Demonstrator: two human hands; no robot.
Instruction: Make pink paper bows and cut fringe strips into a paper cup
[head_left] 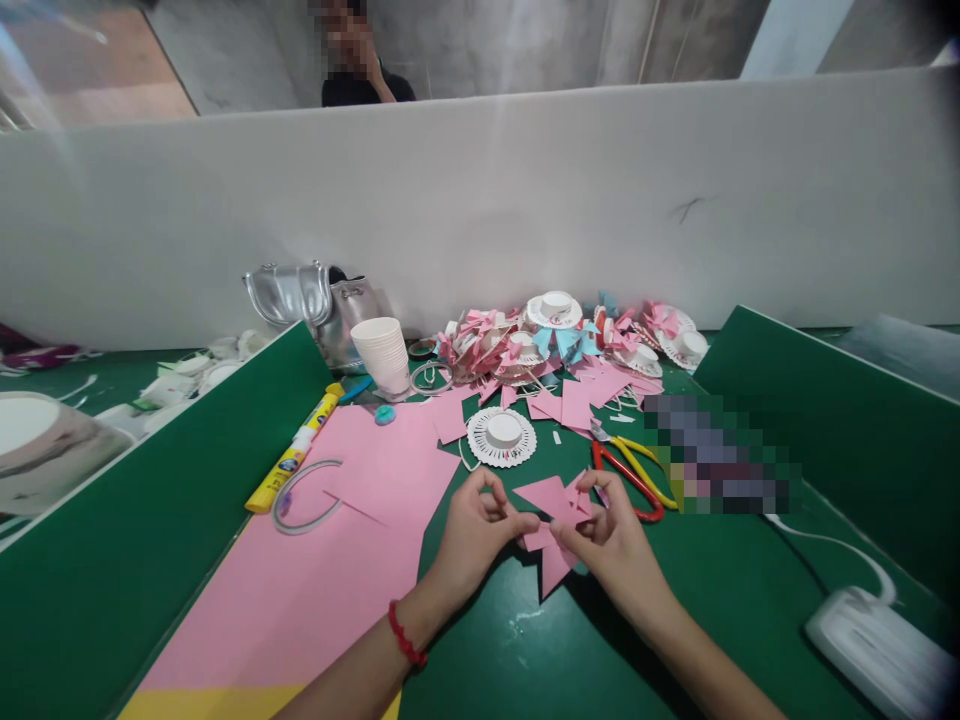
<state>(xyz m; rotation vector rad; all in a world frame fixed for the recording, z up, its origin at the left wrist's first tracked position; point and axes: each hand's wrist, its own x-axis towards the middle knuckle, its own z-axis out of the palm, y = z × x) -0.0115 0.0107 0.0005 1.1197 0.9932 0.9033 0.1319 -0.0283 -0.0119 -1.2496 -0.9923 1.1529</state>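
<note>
OK, your L hand (480,520) & R hand (619,535) both had fingers pinching pink paper (545,494) over green bench (495,650).

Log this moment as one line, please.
left hand: pinching pink paper | right hand: pinching pink paper | beyond hands: white fringed disc | left side: pink sheet

My fingers (524,523) hid part of the folded pink paper (541,492), pixelation obscured an object (701,450) on the desk (480,640), the picture's left edge cut off a white container (45,465), and the partition (480,190) covered a person's (360,90) lower body.
</note>
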